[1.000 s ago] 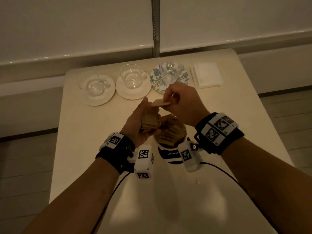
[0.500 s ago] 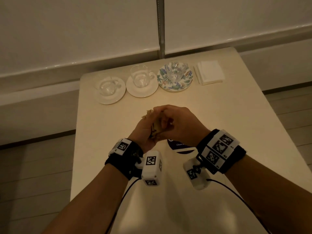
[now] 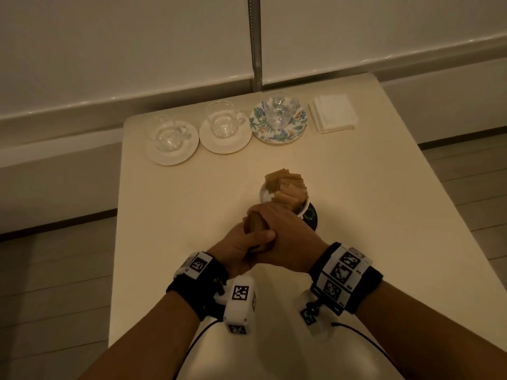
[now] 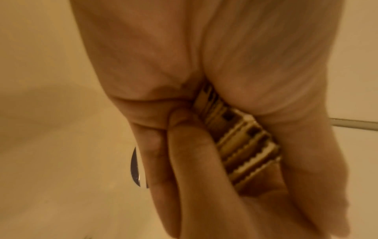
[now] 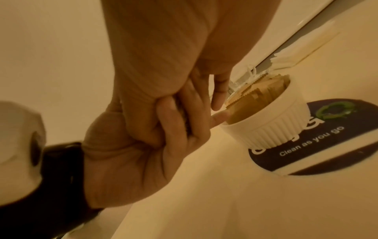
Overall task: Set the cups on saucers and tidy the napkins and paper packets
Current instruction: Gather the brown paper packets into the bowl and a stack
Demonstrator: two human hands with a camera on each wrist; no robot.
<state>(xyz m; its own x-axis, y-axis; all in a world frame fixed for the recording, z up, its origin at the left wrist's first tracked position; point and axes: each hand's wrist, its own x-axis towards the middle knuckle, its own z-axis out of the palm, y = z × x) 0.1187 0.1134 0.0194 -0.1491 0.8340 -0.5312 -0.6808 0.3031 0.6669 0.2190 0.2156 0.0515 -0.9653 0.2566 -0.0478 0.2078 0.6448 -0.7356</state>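
- Nearest on my feed: both wrists wear black bands with white blocks printed in black-and-white square marker codes.
- Left hand (image 3: pixel 241 244) is curled round a stack of brown paper packets (image 3: pixel 253 224), thumb across the front. Left wrist view shows their serrated edges and dark printed marks; I can't read the print.
- Right hand (image 3: pixel 288 237) is closed over the same stack from the other side, fingers wrapped onto it. Both hands are clasped together just above the worktop (image 3: pixel 164 242).
- Just beyond the hands: a white ribbed ramekin (image 5: pixel 266 129) packed with more brown packets standing on edge.
- The ramekin sits on a dark round sticker (image 5: pixel 319 145) on the worktop. Readable text: "Clean as you go", plus a green ring logo. The larger word above is covered by the ramekin.
- Far edge, left to right: glass cup (image 3: pixel 167 133) on a plain white saucer (image 3: pixel 153 154), second glass cup (image 3: pixel 222 123) on a second white saucer (image 3: pixel 241 144), third glass cup (image 3: pixel 278 111) on a floral saucer (image 3: pixel 259 124), then a squared stack of white napkins (image 3: pixel 333 113).
- Worktop is cream, matte, with rounded far corners.
- Room: dim warm light, pale blinds behind with a vertical metal post between them, a low ledge below, light plank floor both sides.
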